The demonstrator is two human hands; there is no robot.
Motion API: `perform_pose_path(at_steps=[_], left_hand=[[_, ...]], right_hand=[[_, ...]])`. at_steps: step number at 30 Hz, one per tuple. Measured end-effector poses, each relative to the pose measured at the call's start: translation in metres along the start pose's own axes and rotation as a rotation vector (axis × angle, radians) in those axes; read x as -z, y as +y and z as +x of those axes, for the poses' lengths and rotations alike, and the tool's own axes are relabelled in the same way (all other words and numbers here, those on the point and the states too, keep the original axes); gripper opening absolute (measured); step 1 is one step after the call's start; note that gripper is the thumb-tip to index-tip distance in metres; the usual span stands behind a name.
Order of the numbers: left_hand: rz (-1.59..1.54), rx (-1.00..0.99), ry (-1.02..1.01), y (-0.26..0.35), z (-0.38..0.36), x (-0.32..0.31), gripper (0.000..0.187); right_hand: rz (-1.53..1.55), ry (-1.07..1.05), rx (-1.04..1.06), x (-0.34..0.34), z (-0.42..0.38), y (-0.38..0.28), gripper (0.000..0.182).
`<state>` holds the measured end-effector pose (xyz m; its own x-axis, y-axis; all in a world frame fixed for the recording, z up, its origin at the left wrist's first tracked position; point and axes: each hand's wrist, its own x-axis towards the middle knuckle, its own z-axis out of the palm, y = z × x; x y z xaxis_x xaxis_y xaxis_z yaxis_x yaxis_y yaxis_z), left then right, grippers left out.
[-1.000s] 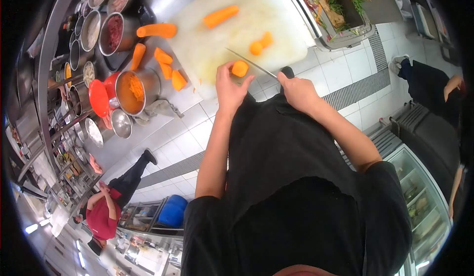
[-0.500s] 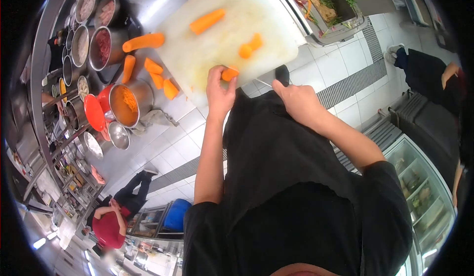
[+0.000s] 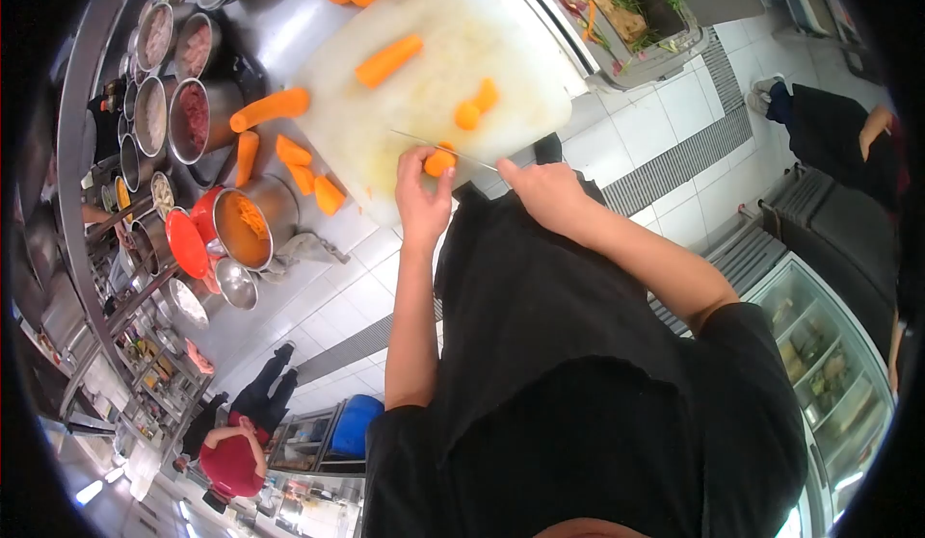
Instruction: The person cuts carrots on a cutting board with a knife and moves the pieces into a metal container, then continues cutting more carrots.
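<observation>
My left hand (image 3: 419, 206) grips a short carrot piece (image 3: 440, 163) at the near edge of the white cutting board (image 3: 462, 20), thumb on one side and fingers on the other. In my right hand (image 3: 544, 193) is a knife (image 3: 472, 158), its thin blade lying across the far side of that piece, beside my left fingertips. Farther up the board are two small carrot chunks (image 3: 467, 115) and a longer peeled carrot length (image 3: 389, 60). Another carrot (image 3: 270, 109) overlaps the board's left edge, with several cut pieces (image 3: 329, 196) beside it.
A metal pot (image 3: 281, 206) with orange shreds stands left, beside a red lid or bowl (image 3: 186, 242). Metal containers of meat (image 3: 214, 114) line the counter's far left. A scrap bin (image 3: 588, 52) adjoins the board's right. People stand at lower left (image 3: 231, 466) and far right (image 3: 831, 143).
My right hand has moved left and up, bringing the knife from beside the board's edge onto the carrot piece. My left hand still holds that piece, slightly lower in view.
</observation>
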<state>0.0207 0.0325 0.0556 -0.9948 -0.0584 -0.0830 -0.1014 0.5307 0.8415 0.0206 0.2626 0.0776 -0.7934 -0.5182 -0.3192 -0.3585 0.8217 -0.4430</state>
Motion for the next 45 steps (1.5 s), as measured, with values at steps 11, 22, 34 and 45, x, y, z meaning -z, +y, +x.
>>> perform_pose_path(at_steps=[11, 22, 34, 45], left_hand=[[-0.008, -0.016, 0.029, -0.005, -0.004, -0.003, 0.033], [-0.007, -0.003, 0.043, -0.013, -0.005, -0.007, 0.034], [-0.030, 0.009, 0.010, -0.009, -0.005, -0.003, 0.037], [-0.041, -0.035, 0.037, 0.037, -0.035, 0.033, 0.025]], right_hand=[[-0.058, -0.016, 0.031, 0.018, 0.006, 0.003, 0.023], [-0.079, -0.109, -0.033, 0.056, -0.034, -0.002, 0.018], [0.033, -0.081, 0.028, -0.006, 0.001, 0.018, 0.024], [-0.356, 0.319, 0.106, -0.008, 0.048, 0.010, 0.038]])
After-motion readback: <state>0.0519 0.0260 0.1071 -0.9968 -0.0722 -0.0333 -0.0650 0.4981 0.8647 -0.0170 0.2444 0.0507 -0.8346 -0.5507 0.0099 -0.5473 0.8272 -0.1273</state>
